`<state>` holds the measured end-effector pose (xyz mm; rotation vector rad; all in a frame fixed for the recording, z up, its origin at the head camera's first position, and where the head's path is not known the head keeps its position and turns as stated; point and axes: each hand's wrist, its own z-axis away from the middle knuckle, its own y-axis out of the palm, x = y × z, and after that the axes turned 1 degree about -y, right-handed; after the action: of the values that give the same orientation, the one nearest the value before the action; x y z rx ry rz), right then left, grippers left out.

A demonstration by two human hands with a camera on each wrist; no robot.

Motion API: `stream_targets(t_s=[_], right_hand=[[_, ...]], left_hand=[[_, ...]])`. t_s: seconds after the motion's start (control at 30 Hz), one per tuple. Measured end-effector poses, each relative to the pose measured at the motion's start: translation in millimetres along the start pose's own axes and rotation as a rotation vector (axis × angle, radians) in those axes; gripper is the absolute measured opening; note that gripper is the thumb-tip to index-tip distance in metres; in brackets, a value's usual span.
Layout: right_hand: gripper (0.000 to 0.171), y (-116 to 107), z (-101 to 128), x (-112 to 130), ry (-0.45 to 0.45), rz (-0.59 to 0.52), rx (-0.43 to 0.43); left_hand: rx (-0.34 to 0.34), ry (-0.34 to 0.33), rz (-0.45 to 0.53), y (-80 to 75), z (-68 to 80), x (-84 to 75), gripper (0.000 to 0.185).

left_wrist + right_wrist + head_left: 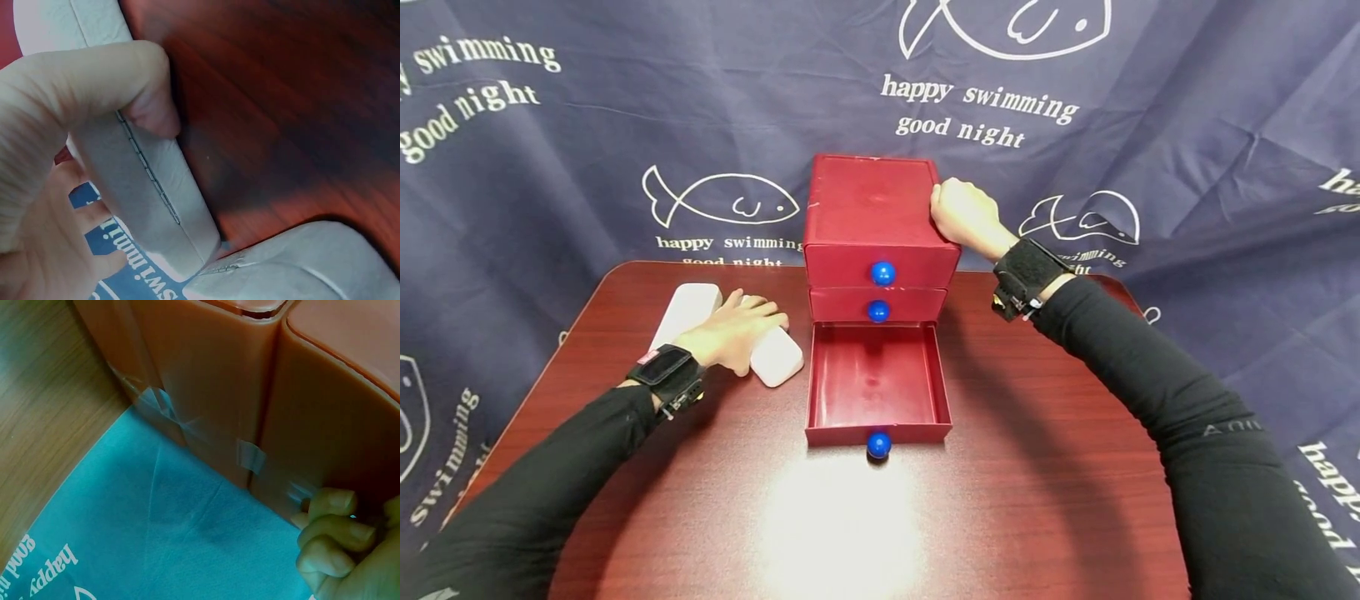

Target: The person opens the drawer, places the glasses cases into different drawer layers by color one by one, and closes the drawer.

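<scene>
white pack (775,357) lies left of the red drawer chest (874,218), near its open bottom drawer (877,385). left hand (733,333) fingers curl around it; looks soft, light, best gripped across the middle. right hand (964,215) fingers curled against the chest's far right corner.

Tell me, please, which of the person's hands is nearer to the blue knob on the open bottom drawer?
Left. The left hand grips a white case beside the drawer, nearer the knob. The right hand rests at the red cabinet top's right rear edge.
</scene>
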<state>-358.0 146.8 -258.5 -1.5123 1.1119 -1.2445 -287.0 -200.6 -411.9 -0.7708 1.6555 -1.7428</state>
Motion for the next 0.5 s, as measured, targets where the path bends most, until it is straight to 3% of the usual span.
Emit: stream_targets(t_s=[0.5], right_hand=[[0.051,1.8,0.0,-0.7,-0.006,-0.001,-0.005]], left_hand=[[-0.163,0.044,0.034,5.9,9.5,-0.4,0.085]])
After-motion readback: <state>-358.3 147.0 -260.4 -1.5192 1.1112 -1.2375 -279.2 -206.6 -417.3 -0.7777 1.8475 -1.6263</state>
